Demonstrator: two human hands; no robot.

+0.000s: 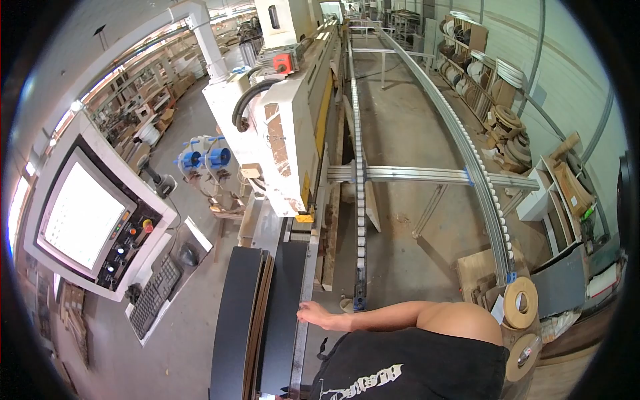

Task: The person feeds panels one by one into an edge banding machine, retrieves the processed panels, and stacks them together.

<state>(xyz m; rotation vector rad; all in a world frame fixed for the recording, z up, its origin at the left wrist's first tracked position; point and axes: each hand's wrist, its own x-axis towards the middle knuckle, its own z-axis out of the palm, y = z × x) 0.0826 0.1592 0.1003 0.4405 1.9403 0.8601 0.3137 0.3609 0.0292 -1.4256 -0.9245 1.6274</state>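
My right hand reaches in from the right with its fingers curled closed at the right edge of a long dark panel. This panel lies flat along a metal rail that leads to the white machine. Left of it is a stack of similar dark panels, with brown edges showing on its right side. My left hand is not in view; a small pale patch at the bottom edge is too cut off to make out.
The white machine stands ahead. A control screen and keyboard are at left. A roller frame extends at right. Rolls of edge banding sit near my right shoulder, with more on the shelves along the wall.
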